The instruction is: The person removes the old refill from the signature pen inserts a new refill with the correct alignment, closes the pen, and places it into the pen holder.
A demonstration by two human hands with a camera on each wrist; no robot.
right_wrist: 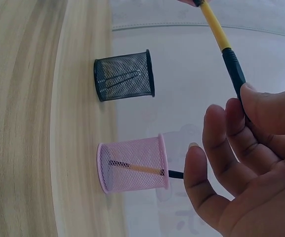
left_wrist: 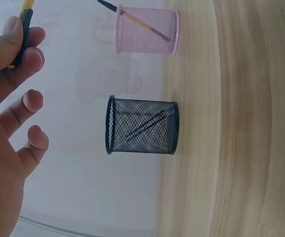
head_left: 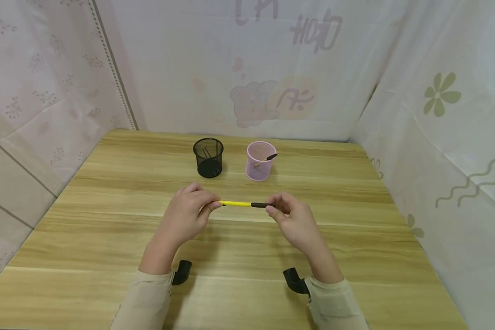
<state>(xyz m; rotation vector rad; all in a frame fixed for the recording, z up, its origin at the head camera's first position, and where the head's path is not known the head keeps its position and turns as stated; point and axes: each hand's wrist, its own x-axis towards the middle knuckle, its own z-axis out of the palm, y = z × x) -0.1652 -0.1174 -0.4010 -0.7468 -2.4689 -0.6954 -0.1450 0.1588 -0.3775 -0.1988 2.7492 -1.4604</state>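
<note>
A yellow pen with black ends (head_left: 236, 203) is stretched level between both hands above the table. My left hand (head_left: 186, 211) pinches its left end between thumb and fingertips; the left wrist view shows a black part there under the thumb (left_wrist: 13, 30). My right hand (head_left: 297, 222) pinches the black grip end, the tip hidden behind the fingers. In the right wrist view the black grip (right_wrist: 233, 71) runs down to the thumb, and the other fingers curl loosely below. Beyond the hands stand a black mesh pen cup (head_left: 208, 158) and a pink mesh pen cup (head_left: 259, 170).
A similar yellow-and-black pen (right_wrist: 144, 169) leans inside the pink cup, its black end above the rim. Thin dark sticks (left_wrist: 147, 125) lean in the black cup. The wooden table (head_left: 107, 206) meets printed curtains (head_left: 169, 68) at the back and sides. Black elbow-shaped pieces show by both sleeves.
</note>
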